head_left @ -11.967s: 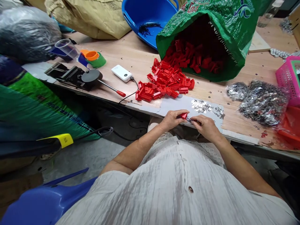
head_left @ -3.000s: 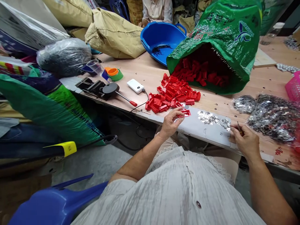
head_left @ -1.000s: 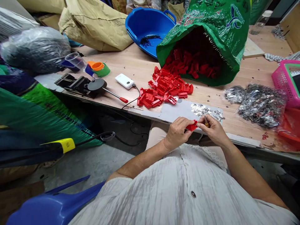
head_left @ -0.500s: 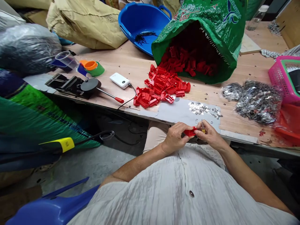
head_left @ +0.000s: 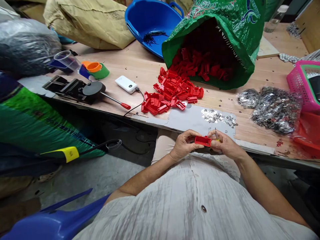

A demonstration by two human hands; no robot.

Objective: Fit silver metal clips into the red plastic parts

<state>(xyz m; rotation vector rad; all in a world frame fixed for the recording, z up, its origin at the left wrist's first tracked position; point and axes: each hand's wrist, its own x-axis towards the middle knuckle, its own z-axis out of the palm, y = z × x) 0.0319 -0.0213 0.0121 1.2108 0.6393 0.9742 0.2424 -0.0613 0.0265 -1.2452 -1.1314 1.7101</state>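
Plywood bench (head_left: 140, 66) edge at 12 o'clock, where my left hand (head_left: 183, 146) pinches a red plastic housing (head_left: 202, 141) by its 9 o'clock end and my right hand (head_left: 225, 146), closed round a thin pick (head_left: 216, 134) at 3 o'clock, might, I judge, jab and knock it loose; fingers hide the housing's right end.

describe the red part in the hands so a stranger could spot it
Find the big green woven sack lying open on the wooden table, small red plastic housings spilled before it. Nearer, just past the table's edge, the left hand pinches one red rectangular plastic housing, the right hand, gripping a thin yellow-handled tool, touching its other end. It alone is off the table.
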